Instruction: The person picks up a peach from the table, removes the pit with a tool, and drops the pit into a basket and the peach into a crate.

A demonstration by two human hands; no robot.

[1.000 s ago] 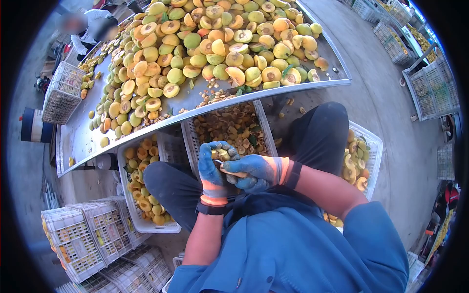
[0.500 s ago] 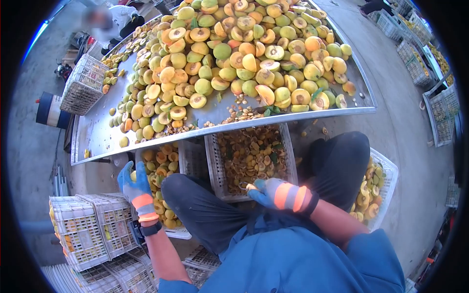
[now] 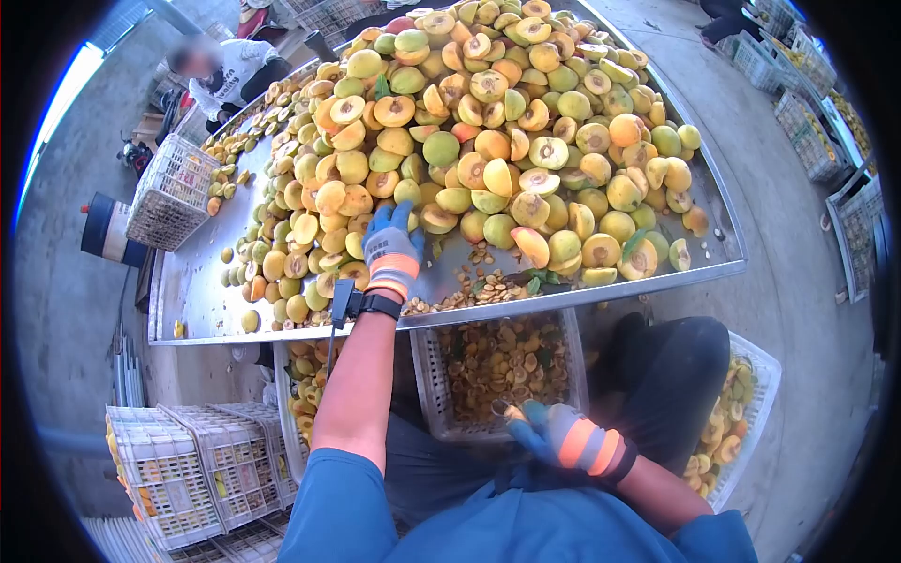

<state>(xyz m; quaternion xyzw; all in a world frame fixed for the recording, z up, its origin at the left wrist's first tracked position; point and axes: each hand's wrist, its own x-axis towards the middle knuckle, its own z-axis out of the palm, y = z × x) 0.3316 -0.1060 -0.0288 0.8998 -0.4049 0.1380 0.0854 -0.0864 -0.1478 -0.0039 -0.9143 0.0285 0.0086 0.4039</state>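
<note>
My left hand (image 3: 391, 249), in a grey and blue glove with an orange band, reaches over the metal table. Its fingers are stretched out against the apricot-like fruits (image 3: 441, 148) at the near side of the pile; no fruit is plainly gripped. Many of the fruits are halved, some with brown stones or hollows showing. Lower down, my right hand (image 3: 554, 436) is closed around a small tool with a looped metal tip (image 3: 508, 411), near the front edge of a crate (image 3: 433, 394) of stones and scraps. The tool's handle is mostly hidden by the glove.
The metal table's raised rim (image 3: 563, 300) runs across in front of me. Fruit-filled crates stand beside my legs, one a white crate (image 3: 751, 450) at right. Stacked crates (image 3: 178, 469) are at lower left. Another person (image 3: 221, 75) sits beyond the table's far left.
My left hand has moved from beside the left crate, where it held a fruit, up and right onto the pile. My right hand keeps the tool above the scrap crate. The view has shifted slightly.
</note>
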